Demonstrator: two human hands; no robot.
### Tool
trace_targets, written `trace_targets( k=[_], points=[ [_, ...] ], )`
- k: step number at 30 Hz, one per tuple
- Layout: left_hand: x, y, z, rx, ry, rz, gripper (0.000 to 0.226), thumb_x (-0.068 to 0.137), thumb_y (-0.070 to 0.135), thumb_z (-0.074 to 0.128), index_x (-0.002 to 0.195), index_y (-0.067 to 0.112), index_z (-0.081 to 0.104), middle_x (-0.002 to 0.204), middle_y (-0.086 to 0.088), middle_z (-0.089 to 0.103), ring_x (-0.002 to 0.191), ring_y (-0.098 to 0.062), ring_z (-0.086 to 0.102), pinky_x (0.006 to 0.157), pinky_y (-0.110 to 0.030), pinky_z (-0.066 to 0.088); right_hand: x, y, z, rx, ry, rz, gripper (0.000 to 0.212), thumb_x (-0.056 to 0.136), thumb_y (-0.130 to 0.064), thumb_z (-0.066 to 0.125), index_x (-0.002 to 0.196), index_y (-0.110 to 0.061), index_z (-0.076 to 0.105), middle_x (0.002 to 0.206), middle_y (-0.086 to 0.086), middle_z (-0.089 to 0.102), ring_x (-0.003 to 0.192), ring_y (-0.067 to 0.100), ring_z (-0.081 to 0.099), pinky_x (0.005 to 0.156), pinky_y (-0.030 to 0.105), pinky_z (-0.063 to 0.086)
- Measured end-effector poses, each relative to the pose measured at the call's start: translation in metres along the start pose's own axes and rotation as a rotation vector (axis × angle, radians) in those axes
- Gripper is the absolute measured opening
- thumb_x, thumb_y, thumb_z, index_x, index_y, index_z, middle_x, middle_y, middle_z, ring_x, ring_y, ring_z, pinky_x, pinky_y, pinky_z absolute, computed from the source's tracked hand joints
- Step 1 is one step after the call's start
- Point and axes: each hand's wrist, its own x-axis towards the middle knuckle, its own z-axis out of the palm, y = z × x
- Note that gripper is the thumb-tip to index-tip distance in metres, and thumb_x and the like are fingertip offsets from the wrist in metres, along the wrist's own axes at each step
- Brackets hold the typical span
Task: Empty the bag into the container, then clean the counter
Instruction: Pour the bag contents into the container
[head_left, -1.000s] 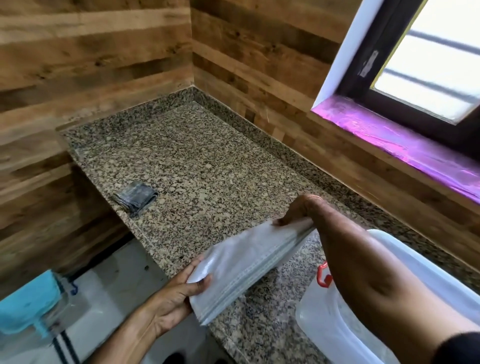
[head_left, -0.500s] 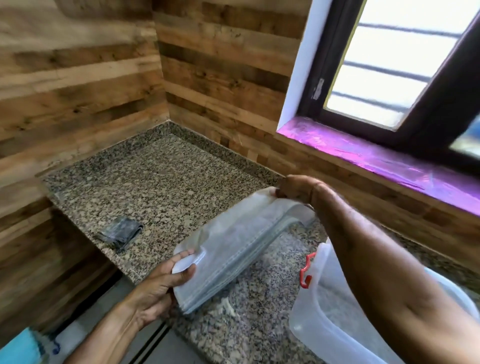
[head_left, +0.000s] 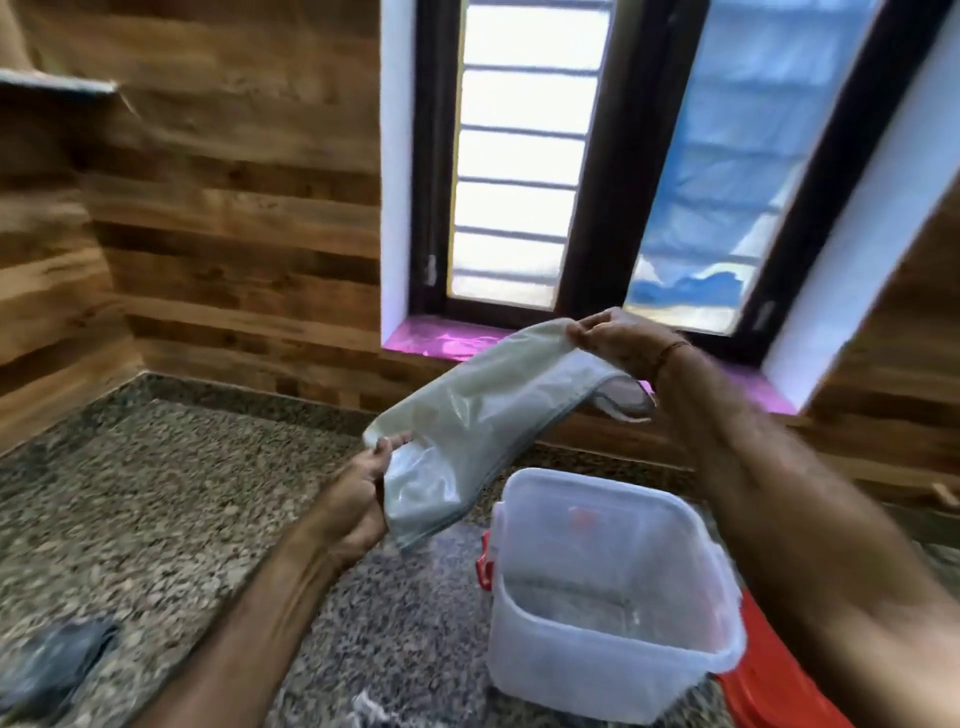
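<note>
A pale translucent plastic bag hangs stretched in the air between both hands, above the speckled granite counter. My left hand grips its lower end, and my right hand pinches its upper end, higher and to the right. A clear square plastic container with red side clips stands open on the counter, just below and to the right of the bag's lower end. A folded grey cloth lies on the counter at the bottom left.
A red lid lies beside the container on the right. Wood-panelled walls enclose the counter at the back and left. A barred window with a pink sill sits behind the bag. A shelf edge juts out at the upper left.
The view has swung up and to the right, bringing the whole container and window into sight. Both hands have lifted the bag higher, and it now sits nearer the container's opening.
</note>
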Motion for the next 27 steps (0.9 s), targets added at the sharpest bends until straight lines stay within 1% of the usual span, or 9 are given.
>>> trace_targets(
  k=[4,7,10,12,13,16,20,25,27],
  points=[
    [0.023,-0.036,0.035,0.032,-0.044,0.029,0.042,0.108,0.019,0.037,0.144,-0.001,0.045,0.134,-0.028,0.06,0.108,-0.033,0.068,0.082,-0.04,0.062,-0.022,0.055,-0.038,0.066,0.088,0.043,0.047,0.071,-0.068,0.069,0.085,-0.026,0.083,0.079,-0.001,0.072,0.075,0.017,0.058,0.074,0.038,0.047],
    [0.035,-0.067,0.051,0.091,-0.048,0.053,0.038,0.108,0.006,0.037,0.145,0.003,0.046,0.142,-0.027,0.055,0.127,-0.039,0.056,0.096,-0.045,0.056,-0.04,0.096,-0.054,0.204,0.137,0.046,0.067,0.062,-0.08,0.074,0.09,-0.019,0.082,0.082,0.004,0.069,0.078,0.021,0.055,0.074,0.04,0.043],
    [0.035,-0.093,0.065,0.187,-0.048,0.127,0.045,0.101,0.014,0.051,0.147,0.012,0.047,0.144,-0.019,0.056,0.134,-0.035,0.052,0.109,-0.05,0.045,-0.068,0.116,-0.054,0.436,0.209,0.044,0.034,0.093,-0.039,0.071,0.076,-0.011,0.081,0.077,0.007,0.07,0.072,0.022,0.057,0.069,0.035,0.046],
    [0.028,-0.107,0.072,0.228,-0.061,0.142,0.058,0.091,0.024,0.062,0.147,0.017,0.048,0.139,-0.016,0.061,0.124,-0.03,0.061,0.101,-0.043,0.052,-0.083,0.136,-0.051,0.612,0.183,0.059,0.024,0.094,-0.023,0.07,0.077,-0.008,0.077,0.069,0.002,0.075,0.06,0.015,0.066,0.059,0.027,0.055],
    [0.027,-0.114,0.074,0.265,-0.057,0.144,0.058,0.09,0.024,0.062,0.146,0.018,0.049,0.135,-0.015,0.064,0.118,-0.028,0.065,0.095,-0.039,0.056,-0.092,0.143,-0.048,0.682,0.151,0.076,0.021,0.085,-0.029,0.08,0.081,-0.009,0.077,0.07,0.001,0.077,0.057,0.012,0.069,0.058,0.025,0.059],
    [0.025,-0.131,0.073,0.332,-0.009,0.14,0.044,0.103,0.009,0.047,0.147,0.011,0.048,0.133,-0.014,0.066,0.11,-0.026,0.067,0.09,-0.035,0.058,-0.107,0.176,-0.034,0.813,0.166,0.069,0.077,0.039,-0.057,0.098,0.094,-0.008,0.077,0.081,0.005,0.078,0.064,0.013,0.071,0.064,0.028,0.062],
    [0.025,-0.139,0.073,0.304,0.092,0.109,0.041,0.107,0.004,0.039,0.146,0.009,0.05,0.14,-0.014,0.061,0.112,-0.022,0.066,0.083,-0.03,0.061,-0.123,0.206,-0.014,0.96,0.154,0.026,0.058,0.049,-0.051,0.097,0.09,-0.013,0.083,0.09,0.008,0.08,0.074,0.016,0.074,0.073,0.032,0.063],
    [0.021,-0.146,0.075,0.174,0.209,0.133,0.099,0.098,-0.003,0.055,0.158,0.036,-0.014,0.156,-0.008,0.04,0.128,-0.022,0.053,0.1,-0.043,0.046,-0.137,0.213,-0.003,1.107,0.122,-0.04,0.017,0.082,-0.023,0.069,0.085,-0.016,0.084,0.091,0.006,0.081,0.08,0.015,0.075,0.078,0.032,0.064],
    [0.021,-0.136,0.069,0.007,0.193,0.027,0.113,0.086,0.012,0.076,0.161,0.024,-0.008,0.149,-0.02,0.049,0.128,-0.031,0.056,0.101,-0.05,0.05,-0.139,0.217,0.0,1.141,0.138,-0.019,0.02,0.083,-0.017,0.065,0.081,-0.017,0.084,0.089,0.006,0.081,0.078,0.015,0.076,0.076,0.032,0.064]
  ],
)
